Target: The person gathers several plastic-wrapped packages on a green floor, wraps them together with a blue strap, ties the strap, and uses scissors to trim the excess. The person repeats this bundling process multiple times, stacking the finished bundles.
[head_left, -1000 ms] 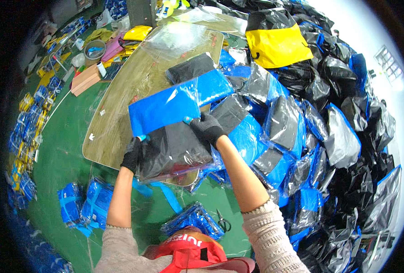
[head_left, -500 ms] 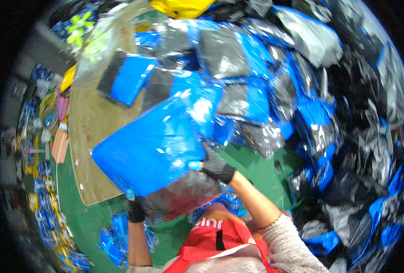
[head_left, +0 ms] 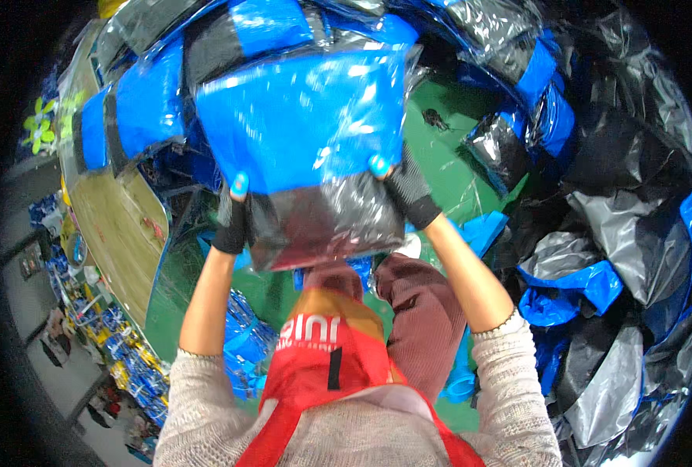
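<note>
Between my hands is a flat, blue-and-black package (head_left: 307, 124) in shiny clear plastic, its blue part away from me and its dark part near. My left hand (head_left: 233, 218), in a dark fingerless glove, is closed on its left edge with the blue-tipped thumb on top. On the opposite edge, my right hand (head_left: 406, 187) grips it in a grey-and-black glove, thumb also on top. The fingers beneath the package are hidden. Just beyond it lie similar wrapped packages (head_left: 268, 27), and another blue one (head_left: 149, 101) sits to the left.
A tan tabletop (head_left: 120, 226) with a rounded edge stands at left. Crumpled black, grey and blue plastic bags (head_left: 626, 233) heap up on the right. The green floor (head_left: 447, 156) shows between. Blue wrapped bundles (head_left: 244, 335) lie near my left forearm.
The package has come round from a slant to nearly square in front of me, still in both hands. My view has shifted right, and the tabletop now appears farther left.
</note>
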Available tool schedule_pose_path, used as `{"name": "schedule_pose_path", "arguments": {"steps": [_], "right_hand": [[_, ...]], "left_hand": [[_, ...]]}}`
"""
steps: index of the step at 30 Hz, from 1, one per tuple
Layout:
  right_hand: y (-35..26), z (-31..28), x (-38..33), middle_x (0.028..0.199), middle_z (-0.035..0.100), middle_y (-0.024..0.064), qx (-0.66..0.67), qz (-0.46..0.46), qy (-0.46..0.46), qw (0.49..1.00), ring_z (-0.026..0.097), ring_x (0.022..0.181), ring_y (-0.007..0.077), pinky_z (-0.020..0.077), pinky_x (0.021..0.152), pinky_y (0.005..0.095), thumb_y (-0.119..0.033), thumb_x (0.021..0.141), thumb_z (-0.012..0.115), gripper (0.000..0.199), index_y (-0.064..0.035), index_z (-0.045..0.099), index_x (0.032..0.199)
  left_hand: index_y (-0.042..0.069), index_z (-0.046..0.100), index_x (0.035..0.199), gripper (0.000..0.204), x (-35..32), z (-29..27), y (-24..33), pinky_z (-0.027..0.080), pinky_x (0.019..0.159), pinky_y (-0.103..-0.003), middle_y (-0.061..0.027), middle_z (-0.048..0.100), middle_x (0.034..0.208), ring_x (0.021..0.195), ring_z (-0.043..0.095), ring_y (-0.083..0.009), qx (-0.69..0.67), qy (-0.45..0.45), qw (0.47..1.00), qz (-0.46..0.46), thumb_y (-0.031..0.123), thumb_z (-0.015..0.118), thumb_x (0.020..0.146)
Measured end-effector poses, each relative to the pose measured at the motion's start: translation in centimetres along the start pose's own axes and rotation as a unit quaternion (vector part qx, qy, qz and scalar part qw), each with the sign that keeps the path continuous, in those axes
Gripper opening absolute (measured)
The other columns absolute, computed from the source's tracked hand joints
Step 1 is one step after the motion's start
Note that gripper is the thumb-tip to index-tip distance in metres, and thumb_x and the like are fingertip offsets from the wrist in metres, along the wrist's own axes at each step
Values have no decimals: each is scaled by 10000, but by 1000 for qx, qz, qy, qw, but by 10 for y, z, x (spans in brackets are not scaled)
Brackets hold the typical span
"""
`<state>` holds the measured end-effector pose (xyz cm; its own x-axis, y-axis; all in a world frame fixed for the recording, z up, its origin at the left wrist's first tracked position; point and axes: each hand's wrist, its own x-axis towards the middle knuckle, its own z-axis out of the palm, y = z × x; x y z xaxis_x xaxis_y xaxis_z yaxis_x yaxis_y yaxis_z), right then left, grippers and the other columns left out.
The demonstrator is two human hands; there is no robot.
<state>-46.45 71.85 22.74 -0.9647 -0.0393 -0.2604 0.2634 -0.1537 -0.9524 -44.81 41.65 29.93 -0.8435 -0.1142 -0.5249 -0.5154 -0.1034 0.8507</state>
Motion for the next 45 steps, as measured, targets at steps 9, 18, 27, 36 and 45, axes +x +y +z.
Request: {"name": "schedule_pose_path", "arguments": {"steps": [9,18,27,36,45], "right_hand": [[157,48,-179,1342,323,205,89,202,-37,975,337,1244,325,297,1038,394,-414,627,796,1022,-21,222,1376],[185,34,-201,1358,326,212,75,198,-40,976,345,1249,317,303,1036,396,-343,638,805,1053,-50,149,1409],[205,35,-207,1328,369,261,-158,238,33,958,391,1196,417,335,978,451,-469,761,644,903,-84,163,1420],[228,45,-204,1162,515,233,-254,297,111,914,505,1035,395,396,891,456,-562,701,634,873,-92,326,1368],[245,73,-190,1214,485,215,-309,292,145,894,442,1106,432,339,940,534,-625,756,526,794,-82,408,1323]], "left_hand": [[25,487,1164,386,-96,-133,-222,449,801,-394,-124,565,1095,939,541,-248,132,91,976,-149,305,498,898],[-25,173,1385,955,-97,-91,-214,224,1060,-430,-300,233,1377,1286,254,-402,586,10,810,33,413,688,711],[27,270,1371,978,24,77,-146,121,1065,-556,-238,277,1398,1285,232,-452,752,-301,548,212,592,618,652],[-33,344,1313,1018,67,70,-196,190,1055,-512,-246,364,1322,1224,327,-422,740,-353,531,214,702,532,634],[-31,345,1320,1102,97,49,-211,236,1053,-476,-234,371,1327,1222,342,-404,759,-395,496,149,780,514,593]]}}
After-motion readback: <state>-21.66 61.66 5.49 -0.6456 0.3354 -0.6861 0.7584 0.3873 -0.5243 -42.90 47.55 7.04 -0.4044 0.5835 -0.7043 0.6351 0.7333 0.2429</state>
